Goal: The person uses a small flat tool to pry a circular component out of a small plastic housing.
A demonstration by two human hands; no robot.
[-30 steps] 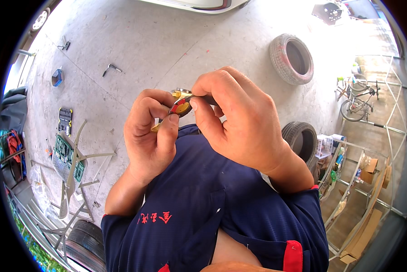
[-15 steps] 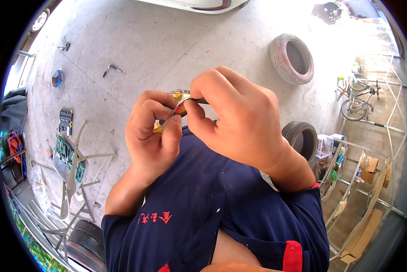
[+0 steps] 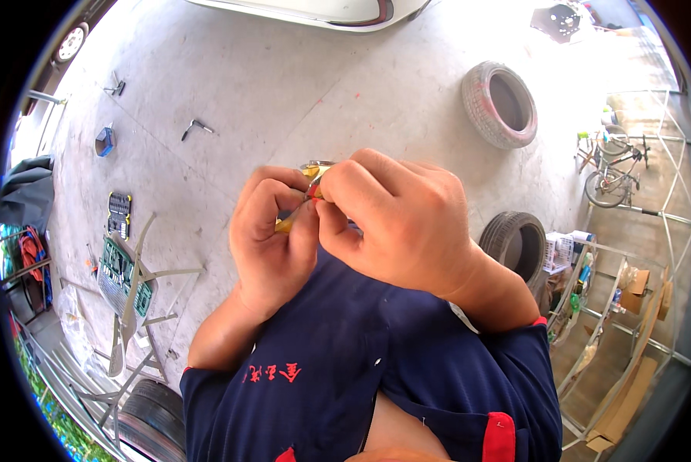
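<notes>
Both of my hands meet in front of my chest around a small yellow and silver thing [image 3: 310,170] with a red patch; most of it is hidden, so its kind is unclear. My left hand [image 3: 272,239] grips it from the left, fingers curled and thumb pressed against it. From the right, the bent index finger and thumb of my right hand [image 3: 403,219] pinch it close to my left thumb. A bit of yellow also shows below the curled left fingers.
On the concrete floor lie a ratchet-like tool [image 3: 197,128], a blue container [image 3: 104,142] and a black tool case [image 3: 119,214]. A green tool set [image 3: 122,269] rests at left. Tyres [image 3: 499,105] lie at right, near metal racks. A white car [image 3: 337,14] stands ahead.
My hands have come closer together, and the dark end that showed at my right fingers is now hidden. The whole view has shifted slightly.
</notes>
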